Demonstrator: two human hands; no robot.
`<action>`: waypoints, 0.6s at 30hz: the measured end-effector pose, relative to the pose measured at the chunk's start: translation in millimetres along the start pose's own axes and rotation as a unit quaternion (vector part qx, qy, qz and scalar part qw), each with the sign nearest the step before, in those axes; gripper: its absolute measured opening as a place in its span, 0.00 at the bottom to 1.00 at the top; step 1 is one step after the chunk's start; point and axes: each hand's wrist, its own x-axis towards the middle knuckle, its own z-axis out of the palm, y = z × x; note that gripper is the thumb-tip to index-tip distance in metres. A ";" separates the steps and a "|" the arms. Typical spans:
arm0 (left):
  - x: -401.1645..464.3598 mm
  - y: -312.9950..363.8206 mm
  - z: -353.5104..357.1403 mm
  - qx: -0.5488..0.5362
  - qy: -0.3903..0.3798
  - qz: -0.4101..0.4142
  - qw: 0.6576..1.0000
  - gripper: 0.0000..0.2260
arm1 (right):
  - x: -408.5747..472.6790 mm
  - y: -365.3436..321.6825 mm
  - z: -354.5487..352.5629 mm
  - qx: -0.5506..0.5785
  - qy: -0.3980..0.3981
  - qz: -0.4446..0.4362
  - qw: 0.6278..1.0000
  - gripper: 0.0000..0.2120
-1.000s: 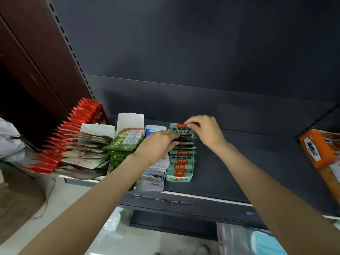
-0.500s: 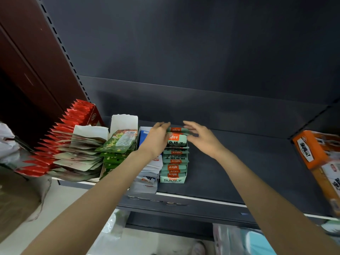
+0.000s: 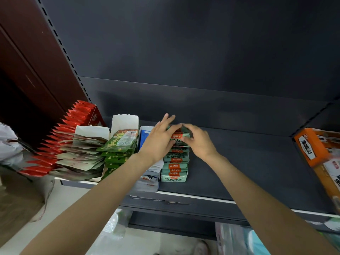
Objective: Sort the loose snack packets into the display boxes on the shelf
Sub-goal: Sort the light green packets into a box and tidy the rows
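A pale green display box (image 3: 174, 178) stands on the dark shelf (image 3: 248, 172), filled with a row of green packets with orange labels (image 3: 175, 163). My left hand (image 3: 159, 139) lies with straight fingers along the left side of the rear packets. My right hand (image 3: 197, 139) presses on the rear packets from the right, its fingers bent over their tops. The rearmost packets are hidden between the two hands.
Left of the green box are a box of white-and-blue packets (image 3: 150, 173), a white box of green packets (image 3: 119, 144), a box of pale packets (image 3: 81, 153) and red packets (image 3: 60, 129). An orange box (image 3: 312, 146) stands at the right edge.
Both hands have moved from pinching a packet at the back of the row to flanking and pressing the rear packets together. The view has shifted slightly.
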 end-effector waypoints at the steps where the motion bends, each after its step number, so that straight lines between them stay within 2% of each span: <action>1: -2.5 -0.4 -1.8 0.005 0.041 0.030 0.999 0.20 | 1.0 -2.4 0.1 -0.005 0.013 -0.005 1.000 0.21; 3: -4.8 0.0 -6.6 0.010 0.069 0.080 0.994 0.18 | 2.4 -3.2 -0.6 -0.010 0.021 -0.002 1.000 0.17; 7: -4.7 -4.1 -11.4 0.171 -0.061 0.104 0.978 0.21 | 2.5 0.1 -3.9 0.006 0.005 0.004 1.000 0.15; 9: -5.4 -3.7 -10.8 0.226 -0.077 0.123 0.963 0.17 | 1.0 2.2 -3.4 0.026 -0.004 0.009 1.000 0.18; 10: -6.3 -2.8 -10.0 0.241 -0.061 0.134 0.959 0.14 | -0.7 3.8 -2.7 0.039 0.004 0.013 0.999 0.19; 12: -7.5 -2.7 -6.5 0.244 -0.006 0.128 0.961 0.07 | -10.1 5.3 -2.7 0.063 0.048 0.016 0.997 0.18; 14: -7.8 -0.5 -7.9 0.229 0.022 0.100 0.968 0.04 | -24.6 7.2 -2.2 0.050 0.103 -0.010 0.993 0.12; 16: -5.3 -1.5 -6.0 0.207 0.017 0.092 0.974 0.02 | -39.1 11.5 -0.5 0.016 0.121 -0.044 0.992 0.07; 18: -0.9 -5.3 -3.1 0.158 -0.027 0.057 0.985 0.06 | -48.3 14.2 2.0 -0.017 0.097 -0.073 0.992 0.09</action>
